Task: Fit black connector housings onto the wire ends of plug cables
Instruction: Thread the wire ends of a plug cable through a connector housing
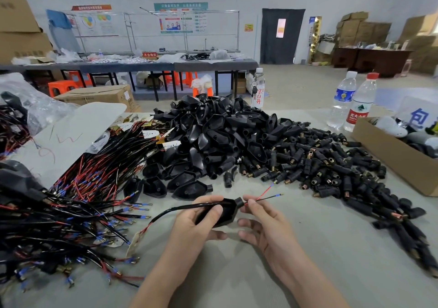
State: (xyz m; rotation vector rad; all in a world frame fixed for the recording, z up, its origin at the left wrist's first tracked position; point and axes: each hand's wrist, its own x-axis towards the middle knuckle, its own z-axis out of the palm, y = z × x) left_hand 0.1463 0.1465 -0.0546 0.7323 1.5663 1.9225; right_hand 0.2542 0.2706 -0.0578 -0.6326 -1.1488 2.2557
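Above grey tabletop [308,248], black plastic connector housing [227,210], long axis left-right, neck pointing right, gripped by left hand [196,220]; red-and-black wire ends [263,197] pinched by right hand [265,222].

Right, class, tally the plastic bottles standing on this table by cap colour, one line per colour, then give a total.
white-capped bottles: 2
red-capped bottle: 1
Total: 3

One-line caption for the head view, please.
Left hand holds a black housing while right hand pinches the wires emerging from its neck.
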